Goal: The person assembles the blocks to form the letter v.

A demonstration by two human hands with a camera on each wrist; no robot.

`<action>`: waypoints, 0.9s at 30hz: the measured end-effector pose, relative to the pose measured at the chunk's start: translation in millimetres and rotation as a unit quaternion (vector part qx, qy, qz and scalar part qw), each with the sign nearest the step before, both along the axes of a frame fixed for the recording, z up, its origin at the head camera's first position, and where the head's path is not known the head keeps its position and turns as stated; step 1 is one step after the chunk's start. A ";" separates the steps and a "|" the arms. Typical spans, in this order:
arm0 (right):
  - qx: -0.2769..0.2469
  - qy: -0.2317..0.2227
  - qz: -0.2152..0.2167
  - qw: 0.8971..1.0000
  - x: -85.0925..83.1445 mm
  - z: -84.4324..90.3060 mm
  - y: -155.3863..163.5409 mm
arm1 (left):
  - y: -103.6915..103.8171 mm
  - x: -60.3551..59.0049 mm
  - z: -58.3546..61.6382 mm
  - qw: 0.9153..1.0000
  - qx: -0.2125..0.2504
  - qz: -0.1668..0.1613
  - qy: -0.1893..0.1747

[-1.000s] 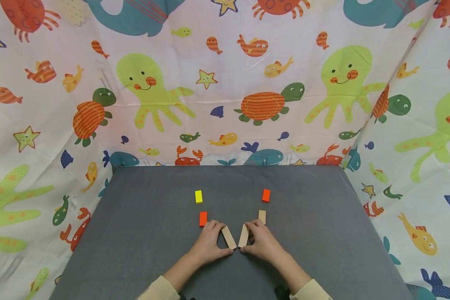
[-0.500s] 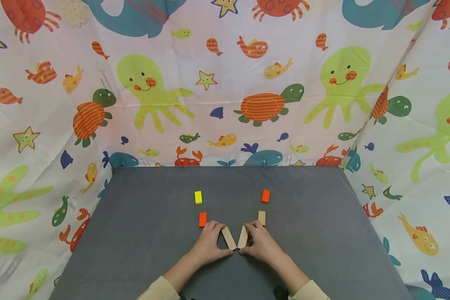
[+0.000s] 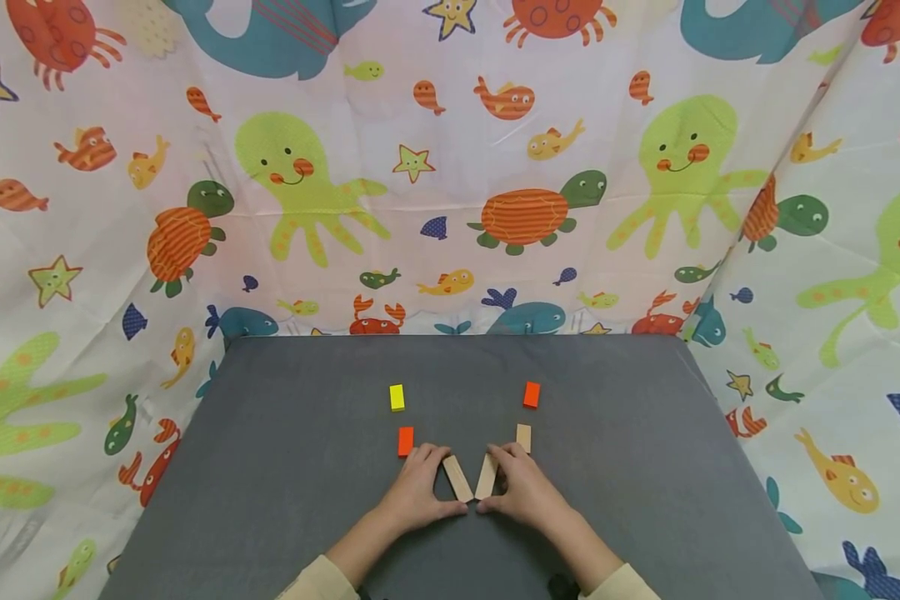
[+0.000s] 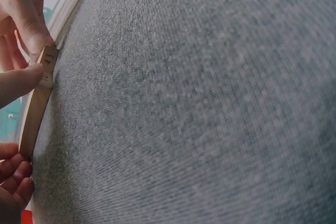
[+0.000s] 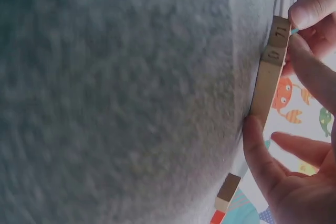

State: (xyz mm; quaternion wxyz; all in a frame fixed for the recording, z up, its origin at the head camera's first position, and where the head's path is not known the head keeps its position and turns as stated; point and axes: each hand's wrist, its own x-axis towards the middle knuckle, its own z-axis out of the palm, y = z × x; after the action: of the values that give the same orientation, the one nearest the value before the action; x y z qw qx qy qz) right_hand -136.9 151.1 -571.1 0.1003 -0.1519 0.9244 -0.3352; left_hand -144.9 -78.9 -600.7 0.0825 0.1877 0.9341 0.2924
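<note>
In the head view two plain wooden blocks stand in a V on the grey tabletop, their near ends meeting. My left hand point(image 3: 418, 492) pinches the left wooden block point(image 3: 457, 478) lengthwise, thumb at its near end and fingers at its far end. Likewise my right hand point(image 3: 523, 487) grips the right wooden block point(image 3: 487, 475) between thumb and fingers. Small dark numbers are printed on the ends of a block point(image 4: 48, 60) in the left wrist view and on the blocks point(image 5: 279, 32) in the right wrist view.
A yellow block point(image 3: 397, 397) and an orange-red block point(image 3: 406, 442) lie beyond my left hand. Past my right hand are another orange-red block point(image 3: 532, 395) and a plain wooden block point(image 3: 523, 437). A sea-animal curtain point(image 3: 435, 208) surrounds the grey table point(image 3: 292, 417).
The head view has shifted very slightly. Both hands keep their hold on the two wooden blocks, with no other visible movement.
</note>
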 end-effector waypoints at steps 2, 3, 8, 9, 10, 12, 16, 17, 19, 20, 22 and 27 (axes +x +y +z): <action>-0.006 0.003 0.001 1.000 -1.1 0.5 2.3 | -0.1 0.3 -0.3 1.000 0.001 -0.001 0.000; -0.006 0.007 0.002 1.000 -1.8 0.9 3.3 | -0.4 0.5 0.0 1.000 0.004 -0.001 -0.001; 0.004 0.039 0.008 0.999 -6.2 4.9 8.4 | -1.6 0.9 0.9 1.000 0.014 0.000 0.002; 0.006 0.046 0.008 0.999 -6.9 6.2 9.3 | -1.8 1.0 1.2 1.000 0.015 0.000 0.004; 0.008 0.052 0.006 0.999 -7.7 7.5 10.4 | -1.7 1.1 1.3 1.000 0.014 0.000 0.007; 0.012 0.059 -0.003 0.998 -9.2 10.7 12.5 | -1.3 1.5 2.2 1.000 0.015 0.000 0.009; 0.017 0.068 -0.032 0.997 -13.8 16.1 15.7 | -0.8 2.0 3.0 1.000 0.018 0.005 0.008; 0.015 0.068 -0.039 0.997 -15.2 16.9 16.6 | -0.7 2.1 2.7 1.000 0.018 0.006 0.009; 0.013 0.072 -0.053 0.996 -17.6 18.0 18.5 | -0.3 2.5 2.1 1.000 0.017 0.008 0.009; 0.011 0.075 -0.059 0.995 -18.8 18.3 19.6 | -0.2 2.8 2.0 1.000 0.016 0.008 0.009; 0.009 0.082 -0.068 0.994 -21.0 18.6 21.6 | 0.1 3.5 2.3 1.000 0.017 0.010 0.009; 0.015 0.103 -0.078 0.991 -27.5 19.5 28.1 | 0.6 4.8 4.4 1.000 0.019 0.014 0.012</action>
State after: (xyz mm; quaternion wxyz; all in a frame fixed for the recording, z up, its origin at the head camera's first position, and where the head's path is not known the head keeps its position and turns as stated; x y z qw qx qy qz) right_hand -164.4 179.2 -551.7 -0.0199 -0.1111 0.9438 -0.3106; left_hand -140.1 -78.3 -596.4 0.0636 0.1793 0.9318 0.3092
